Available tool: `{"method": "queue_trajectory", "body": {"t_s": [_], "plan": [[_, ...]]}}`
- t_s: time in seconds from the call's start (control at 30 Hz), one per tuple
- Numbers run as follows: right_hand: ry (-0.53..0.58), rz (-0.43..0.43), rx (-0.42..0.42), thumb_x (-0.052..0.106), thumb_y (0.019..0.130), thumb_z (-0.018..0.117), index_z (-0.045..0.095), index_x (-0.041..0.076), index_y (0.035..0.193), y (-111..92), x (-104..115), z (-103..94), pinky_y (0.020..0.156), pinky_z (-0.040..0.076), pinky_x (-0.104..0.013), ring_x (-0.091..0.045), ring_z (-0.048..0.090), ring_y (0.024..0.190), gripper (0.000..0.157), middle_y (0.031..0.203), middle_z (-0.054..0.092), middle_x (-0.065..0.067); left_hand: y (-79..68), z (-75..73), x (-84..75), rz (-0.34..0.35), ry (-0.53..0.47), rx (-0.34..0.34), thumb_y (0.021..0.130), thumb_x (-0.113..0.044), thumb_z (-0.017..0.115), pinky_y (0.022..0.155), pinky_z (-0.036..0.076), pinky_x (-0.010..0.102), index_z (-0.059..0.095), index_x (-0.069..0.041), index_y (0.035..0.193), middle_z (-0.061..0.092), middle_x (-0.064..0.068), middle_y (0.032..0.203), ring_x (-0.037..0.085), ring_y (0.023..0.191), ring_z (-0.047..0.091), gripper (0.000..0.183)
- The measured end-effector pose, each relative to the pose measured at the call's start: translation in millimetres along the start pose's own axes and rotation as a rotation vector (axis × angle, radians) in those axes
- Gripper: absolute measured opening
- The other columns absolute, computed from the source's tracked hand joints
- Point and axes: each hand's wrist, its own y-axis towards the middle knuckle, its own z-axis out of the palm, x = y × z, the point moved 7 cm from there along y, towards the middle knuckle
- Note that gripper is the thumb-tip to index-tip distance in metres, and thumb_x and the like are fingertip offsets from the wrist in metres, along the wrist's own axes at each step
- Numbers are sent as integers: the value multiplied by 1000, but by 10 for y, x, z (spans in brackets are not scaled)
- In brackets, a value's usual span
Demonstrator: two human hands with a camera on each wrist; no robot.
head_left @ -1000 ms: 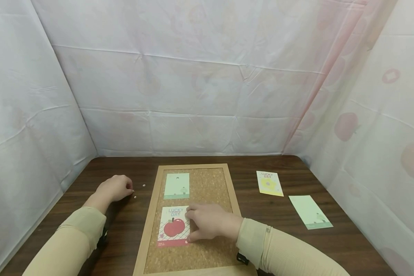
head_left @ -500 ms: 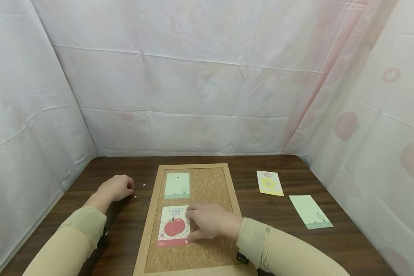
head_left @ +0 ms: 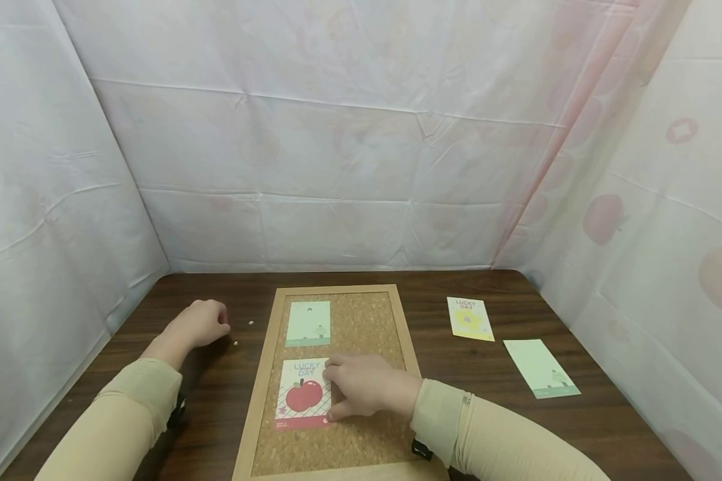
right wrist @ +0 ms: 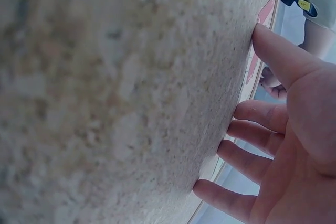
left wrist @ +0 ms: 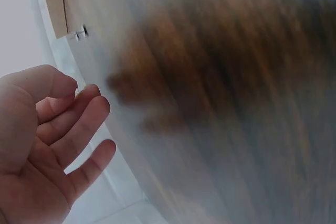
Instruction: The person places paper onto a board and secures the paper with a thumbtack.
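In the left wrist view the left hand (left wrist: 52, 124) pinches a tiny pale pin (left wrist: 77, 92) between thumb and fingertip, which the head view is too coarse to show; the other fingers are loosely bent. The right wrist view shows the right hand (right wrist: 278, 145) spread wide, thumb and fingertips pressed down along the apple card (right wrist: 252, 66) and the cork board (right wrist: 131, 103). Beyond them appears a dark wrist strap (right wrist: 299, 2) with a yellow label.

The head view places the board mid-surface, running from near the far edge of the surface (head_left: 204, 414) toward the near one. The apple card lies against the board's left side, in its nearer half; a pinned green card (head_left: 309, 324) sits by the board's far left corner. Two loose pins (head_left: 251, 323) lie left of the board. Toward the surface's right edge are a yellow card (head_left: 470, 319) and a second green card (head_left: 541, 369).

The right hand covers part of the apple card's right edge; the right sleeve (head_left: 499, 427) crosses the board's right frame. The apple card's long axis runs near to far, its lettering toward the far edge.
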Motion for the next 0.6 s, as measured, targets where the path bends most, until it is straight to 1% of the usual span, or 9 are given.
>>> {"method": "queue_trajectory", "body": {"t_s": [0.17,0.3,0.37,0.47,0.6], "plan": [[-7,4,6,62,84,75,67,22,112,9,5,16,84,54,-30,-13,60,115,49,136,56,6,-22,-30,48,3,-3,-5,87,-17,67,62,48,44,61,-8,86,59,4,78,23,70,55,11],[-10,2,6,62,84,75,67,23,111,12,3,20,83,54,-29,-13,60,114,48,136,56,5,-40,-31,65,19,-3,5,86,-17,67,61,46,43,59,-9,83,57,5,77,23,69,54,11],[-10,0,5,62,84,75,67,23,110,13,4,22,82,54,-29,-13,60,113,48,136,57,5,-43,-22,72,24,5,20,86,-16,67,62,46,43,60,-8,83,57,5,77,23,69,54,11],[-8,-4,4,62,84,75,67,22,111,11,9,17,82,54,-29,-13,61,113,48,136,57,5,-52,4,86,10,25,59,86,-15,68,64,48,43,62,-8,83,59,5,77,23,69,55,10],[-4,-3,5,62,84,75,67,22,111,14,8,18,83,54,-29,-13,61,113,49,135,57,5,-82,23,93,-10,55,111,85,-13,69,68,51,47,66,-5,85,62,7,79,24,72,58,9]]}}
